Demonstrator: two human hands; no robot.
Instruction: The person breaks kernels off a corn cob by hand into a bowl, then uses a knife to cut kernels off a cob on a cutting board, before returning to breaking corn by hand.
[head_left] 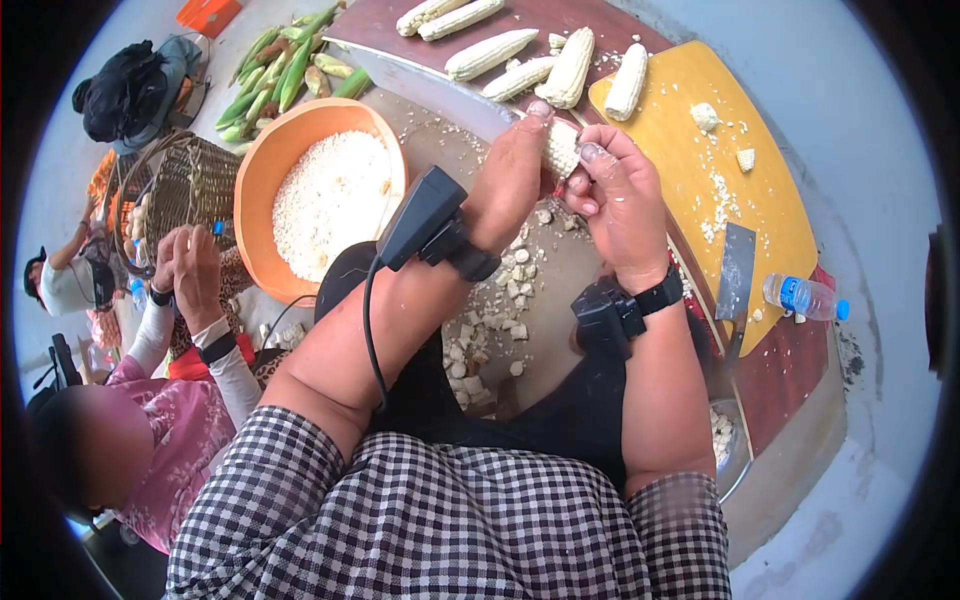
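Head camera has the counter (785,405) curving from eleven to four o'clock, yellow board (775,205) at two, orange tub (254,215) of kernels at ten; left hand (512,172) and right hand (626,200) share a narrow grip on a corn cob (561,154) at one.

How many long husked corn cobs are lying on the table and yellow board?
6. Five are on the red table: two cobs near the picture's top edge, three cobs grouped lower. One cob is on the yellow board. More may be outside the picture.
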